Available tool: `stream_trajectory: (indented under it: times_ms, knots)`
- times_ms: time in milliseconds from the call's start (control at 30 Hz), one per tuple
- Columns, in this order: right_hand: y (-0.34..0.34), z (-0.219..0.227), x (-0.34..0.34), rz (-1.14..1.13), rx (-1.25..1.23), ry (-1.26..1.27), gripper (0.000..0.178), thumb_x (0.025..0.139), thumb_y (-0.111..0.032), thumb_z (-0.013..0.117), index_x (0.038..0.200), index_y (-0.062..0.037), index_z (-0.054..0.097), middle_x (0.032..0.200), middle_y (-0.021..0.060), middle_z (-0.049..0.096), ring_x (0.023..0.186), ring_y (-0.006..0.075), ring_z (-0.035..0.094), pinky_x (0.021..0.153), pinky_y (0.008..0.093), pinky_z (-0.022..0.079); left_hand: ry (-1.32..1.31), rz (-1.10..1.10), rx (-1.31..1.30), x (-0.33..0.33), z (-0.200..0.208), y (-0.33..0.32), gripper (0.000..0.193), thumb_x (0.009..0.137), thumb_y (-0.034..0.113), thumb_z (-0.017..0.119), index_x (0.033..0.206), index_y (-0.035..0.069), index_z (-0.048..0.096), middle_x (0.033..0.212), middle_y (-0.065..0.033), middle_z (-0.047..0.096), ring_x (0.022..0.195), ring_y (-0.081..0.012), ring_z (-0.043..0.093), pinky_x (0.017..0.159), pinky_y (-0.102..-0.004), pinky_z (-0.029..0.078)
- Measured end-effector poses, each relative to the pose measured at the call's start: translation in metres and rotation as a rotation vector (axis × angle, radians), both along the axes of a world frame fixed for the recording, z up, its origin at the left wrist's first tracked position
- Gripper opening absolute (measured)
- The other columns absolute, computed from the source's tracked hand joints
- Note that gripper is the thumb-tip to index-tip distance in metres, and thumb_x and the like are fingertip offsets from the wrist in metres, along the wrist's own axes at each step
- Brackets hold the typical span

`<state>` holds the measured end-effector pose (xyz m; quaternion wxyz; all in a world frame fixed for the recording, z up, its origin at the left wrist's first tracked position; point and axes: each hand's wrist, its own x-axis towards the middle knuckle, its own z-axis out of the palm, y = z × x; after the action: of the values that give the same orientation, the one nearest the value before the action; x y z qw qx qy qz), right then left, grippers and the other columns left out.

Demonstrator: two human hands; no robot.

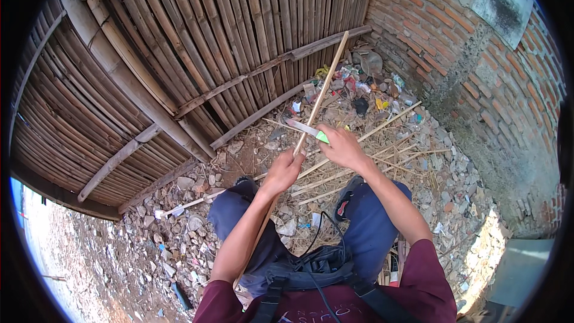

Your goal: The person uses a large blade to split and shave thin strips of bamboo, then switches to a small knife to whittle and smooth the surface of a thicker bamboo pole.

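My left hand is closed around a long, pale bamboo strip. The strip slants up and away from me, and its lower part runs back under my left forearm. In my right hand is a knife with a green handle, my fingers wrapped round it. Its blade points left and crosses the strip just above my left hand. Whether the edge bites into the strip, I cannot tell. Several more bamboo strips lie on the ground between and beyond my knees.
A slatted bamboo wall rises ahead and to the left. The brick wall stands on the right. Litter is heaped in the far corner. Stones and rubble cover the ground around my feet. A black cable loops at my waist.
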<state>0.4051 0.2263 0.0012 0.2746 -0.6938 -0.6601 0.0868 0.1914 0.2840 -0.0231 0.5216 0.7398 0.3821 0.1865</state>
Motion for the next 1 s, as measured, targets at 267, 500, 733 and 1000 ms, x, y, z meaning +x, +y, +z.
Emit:
stream_trajectory:
  times_ms: [267,500,733,1000]
  knots:
    - [0.031,-0.013,0.005,0.102,-0.08,-0.067,0.024,0.082,-0.007,0.06,0.099,-0.0068,0.077,0.091,0.0226,0.075,0.087,0.0424,0.074,0.081,0.0541,0.057,0.011,0.051,0.139,-0.002,-0.001,-0.001,0.04,0.107,0.032,0.056,0.101,-0.007,0.062,0.085,-0.0343,0.067,0.089,-0.0544,0.067,0.079,-0.0578,0.05]
    - [0.039,-0.025,-0.001,0.116,0.103,-0.074,0.025,0.073,0.0,0.059,0.092,0.002,0.075,0.086,0.027,0.073,0.082,0.0468,0.072,0.079,0.0559,0.058,-0.011,0.095,0.21,-0.006,-0.007,-0.005,0.04,0.107,0.029,0.057,0.097,-0.01,0.059,0.085,-0.0375,0.066,0.092,-0.0569,0.066,0.081,-0.0597,0.049]
    - [0.041,-0.025,0.0,0.059,0.199,-0.13,0.013,0.073,-0.003,0.062,0.079,-0.0005,0.073,0.073,0.0236,0.071,0.072,0.0456,0.072,0.069,0.0558,0.057,0.003,0.11,0.256,-0.004,0.0,-0.013,0.036,0.108,0.027,0.055,0.099,-0.008,0.061,0.073,-0.0307,0.06,0.072,-0.047,0.067,0.07,-0.0527,0.049]
    - [0.043,-0.02,-0.009,-0.005,0.2,-0.144,0.009,0.073,-0.005,0.062,0.07,-0.0026,0.071,0.061,0.0232,0.066,0.056,0.0372,0.07,0.057,0.0499,0.054,0.016,0.105,0.242,-0.008,0.005,-0.016,0.035,0.109,0.023,0.055,0.093,-0.009,0.058,0.074,-0.0371,0.061,0.081,-0.0581,0.064,0.069,-0.0605,0.048]
